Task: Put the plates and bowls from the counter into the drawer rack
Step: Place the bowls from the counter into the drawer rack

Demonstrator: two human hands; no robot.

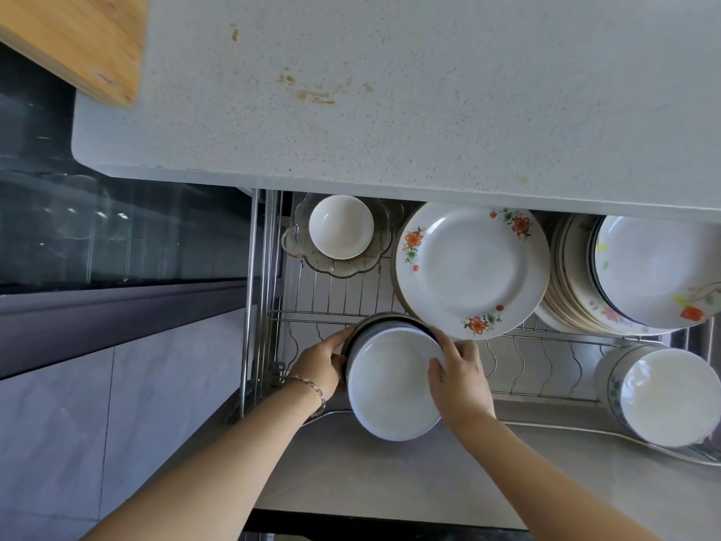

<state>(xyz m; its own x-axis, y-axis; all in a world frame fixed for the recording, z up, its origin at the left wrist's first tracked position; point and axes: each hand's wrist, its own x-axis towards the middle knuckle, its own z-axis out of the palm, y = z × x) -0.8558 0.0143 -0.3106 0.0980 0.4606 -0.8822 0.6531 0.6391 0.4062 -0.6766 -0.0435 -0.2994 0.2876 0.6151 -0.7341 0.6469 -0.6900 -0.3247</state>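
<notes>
A stack of white bowls stands at the front left of the wire drawer rack. My left hand grips the stack's left side and my right hand grips its right rim. Behind it lies a stack of flowered plates. A small white bowl sits in a clear glass dish at the back left. More plates are piled at the back right, and another stack of bowls stands at the front right.
The speckled grey counter overhangs the rack's back and bears no dishes in view. A wooden cutting board lies at its far left corner. A dark glass cabinet front is on the left, grey floor tiles below.
</notes>
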